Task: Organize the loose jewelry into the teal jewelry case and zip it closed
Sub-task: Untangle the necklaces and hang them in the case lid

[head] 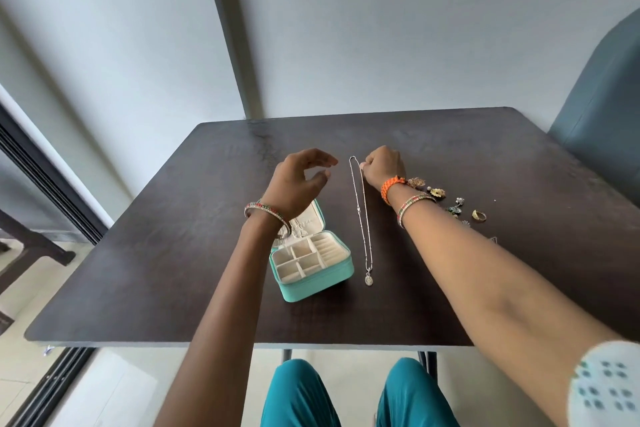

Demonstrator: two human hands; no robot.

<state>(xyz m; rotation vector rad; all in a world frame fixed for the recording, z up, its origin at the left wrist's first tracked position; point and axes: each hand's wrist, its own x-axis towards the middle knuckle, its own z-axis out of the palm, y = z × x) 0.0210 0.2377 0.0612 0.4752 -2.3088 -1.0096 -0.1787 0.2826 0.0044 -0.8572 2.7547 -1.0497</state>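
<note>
One dark table (138,270); grey wall (381,28) behind.

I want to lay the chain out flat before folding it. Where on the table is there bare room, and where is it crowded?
Bare: the table left of the teal jewelry case, the near strip in front of case and pendant, and the far half beyond both hands. Crowded: right of the right hand, where earrings and a ring lie scattered.

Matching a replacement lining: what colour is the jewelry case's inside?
Cream, inside the teal jewelry case; the head view shows it.
</note>
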